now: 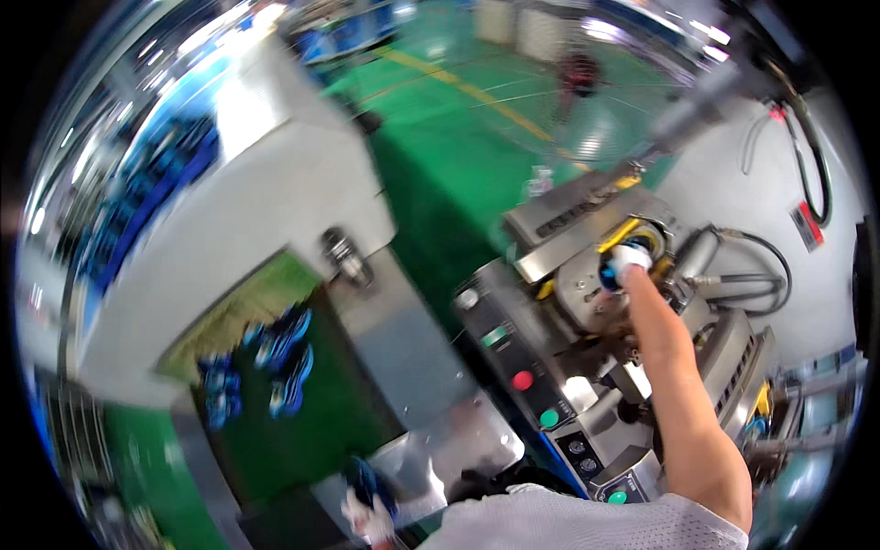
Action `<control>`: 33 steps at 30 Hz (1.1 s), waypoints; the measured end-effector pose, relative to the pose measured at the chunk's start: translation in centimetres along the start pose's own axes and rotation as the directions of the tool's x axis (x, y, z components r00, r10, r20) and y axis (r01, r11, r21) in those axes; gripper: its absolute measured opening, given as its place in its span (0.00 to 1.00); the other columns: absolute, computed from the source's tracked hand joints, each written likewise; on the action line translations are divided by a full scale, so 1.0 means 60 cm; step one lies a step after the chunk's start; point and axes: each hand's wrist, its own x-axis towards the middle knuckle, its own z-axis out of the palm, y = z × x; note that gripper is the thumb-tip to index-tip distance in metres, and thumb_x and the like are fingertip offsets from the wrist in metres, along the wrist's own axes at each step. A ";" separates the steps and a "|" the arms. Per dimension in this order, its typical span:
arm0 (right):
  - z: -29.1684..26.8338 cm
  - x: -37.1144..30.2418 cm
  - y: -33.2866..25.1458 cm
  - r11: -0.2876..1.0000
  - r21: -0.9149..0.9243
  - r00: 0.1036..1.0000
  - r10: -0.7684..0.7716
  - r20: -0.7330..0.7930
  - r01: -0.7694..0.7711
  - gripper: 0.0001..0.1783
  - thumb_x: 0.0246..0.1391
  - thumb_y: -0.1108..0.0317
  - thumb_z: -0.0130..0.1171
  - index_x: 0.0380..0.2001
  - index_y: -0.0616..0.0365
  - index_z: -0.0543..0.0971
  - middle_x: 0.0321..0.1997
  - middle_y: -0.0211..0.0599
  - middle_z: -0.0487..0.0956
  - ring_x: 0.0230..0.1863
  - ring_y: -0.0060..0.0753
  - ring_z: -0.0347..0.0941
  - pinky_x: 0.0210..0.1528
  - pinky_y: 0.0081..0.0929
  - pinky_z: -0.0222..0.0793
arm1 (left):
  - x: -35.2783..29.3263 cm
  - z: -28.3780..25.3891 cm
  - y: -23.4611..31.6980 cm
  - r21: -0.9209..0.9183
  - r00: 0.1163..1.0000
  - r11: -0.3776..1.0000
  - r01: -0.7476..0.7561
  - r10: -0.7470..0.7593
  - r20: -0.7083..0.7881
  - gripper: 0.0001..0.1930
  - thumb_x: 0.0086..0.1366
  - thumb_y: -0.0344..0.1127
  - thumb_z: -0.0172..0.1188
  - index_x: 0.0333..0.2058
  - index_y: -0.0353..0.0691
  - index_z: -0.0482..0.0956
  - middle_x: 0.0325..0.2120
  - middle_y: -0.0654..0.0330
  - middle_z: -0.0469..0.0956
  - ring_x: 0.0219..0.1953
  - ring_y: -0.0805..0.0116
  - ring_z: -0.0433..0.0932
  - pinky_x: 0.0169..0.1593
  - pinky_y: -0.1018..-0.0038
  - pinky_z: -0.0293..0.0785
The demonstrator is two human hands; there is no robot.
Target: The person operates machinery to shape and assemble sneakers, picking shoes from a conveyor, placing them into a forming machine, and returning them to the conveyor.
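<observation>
My right arm reaches across to the grey metal press machine [587,284]. There my white-gloved right hand [631,260] is closed on a dark and bright-blue piece, apparently a shoe [607,273], at the machine's round station beside a yellow part [619,235]. Motion blur hides most of its shape. Low in the view, my left hand [367,519], also in a white glove, grips a dark-blue shoe [370,484] near the metal ledge. Several blue and black shoes [291,380] lie on the green conveyor belt [344,412] to the left.
A control panel [513,357] with red and green buttons fronts the machine. The conveyor's pale housing [247,238] stands at left, with a metal ledge [431,449] along the belt. Hoses [761,275] hang at right; a caged fan [587,101] stands beyond on green floor.
</observation>
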 end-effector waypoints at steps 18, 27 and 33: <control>0.063 -0.692 -0.206 0.954 -0.300 0.999 -0.008 -0.034 -0.002 0.59 0.48 0.47 0.68 0.73 0.70 0.53 0.79 0.60 0.50 0.81 0.55 0.40 0.80 0.52 0.35 | 0.281 0.039 -0.023 -0.574 0.886 0.762 -0.300 0.446 0.129 0.37 0.61 0.45 0.69 0.62 0.29 0.66 0.59 0.41 0.70 0.60 0.46 0.72 0.62 0.56 0.70; 0.008 -0.817 -0.068 0.953 -0.029 0.939 0.301 0.168 -0.301 0.55 0.51 0.49 0.62 0.73 0.68 0.52 0.74 0.63 0.60 0.77 0.56 0.52 0.77 0.39 0.46 | 0.846 0.035 -0.097 -0.301 0.983 0.951 0.068 -0.115 -0.143 0.47 0.65 0.51 0.64 0.72 0.32 0.49 0.68 0.37 0.60 0.70 0.43 0.60 0.68 0.57 0.63; -0.034 -0.896 -0.194 0.886 -0.094 0.804 0.452 0.386 -0.453 0.51 0.46 0.49 0.64 0.70 0.63 0.62 0.63 0.61 0.75 0.62 0.62 0.72 0.66 0.43 0.66 | 0.994 0.068 -0.165 -0.221 0.975 0.956 -0.193 0.163 -0.148 0.31 0.69 0.47 0.60 0.64 0.36 0.68 0.60 0.38 0.69 0.62 0.41 0.69 0.65 0.56 0.67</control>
